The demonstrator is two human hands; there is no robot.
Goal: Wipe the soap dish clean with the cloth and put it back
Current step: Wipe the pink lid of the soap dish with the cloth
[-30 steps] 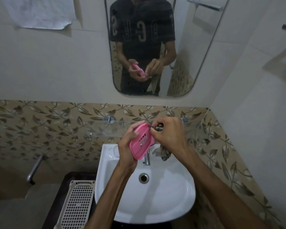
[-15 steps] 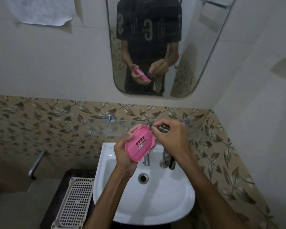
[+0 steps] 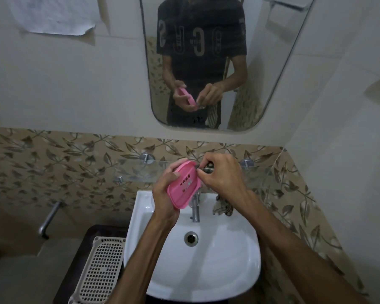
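Two hands meet above the basin (image 3: 206, 270), and we read them left to right. Far left, a white perforated basket (image 3: 99, 270) sits beside the sink on a dark stand. Our left hand (image 3: 166, 194) grips the pink soap dish (image 3: 183, 185) by its lower edge, fingers wrapped behind it and thumb on the slotted face, tilting it up over the tap (image 3: 195, 207). The dish hangs in the air just in front of the glass shelf (image 3: 140, 172) on the leaf-patterned wall, touching neither shelf nor basin.

Further right, our right hand (image 3: 219, 176) pinches a fold of the patterned cloth (image 3: 223, 208) with curled fingers and presses it against the upper right rim of the dish; the rest of the cloth dangles below the wrist. The mirror (image 3: 272, 62) shows the same pose from the front.

We judge that we are in the wiping step, working along the edge rather than the flat face. Whether the dish is clean enough we cannot tell at this size. Next we would need to draw the cloth around the remaining rim and across the slots while the left hand turns the dish, then set it back, most likely on the glass shelf, level so it does not slide.
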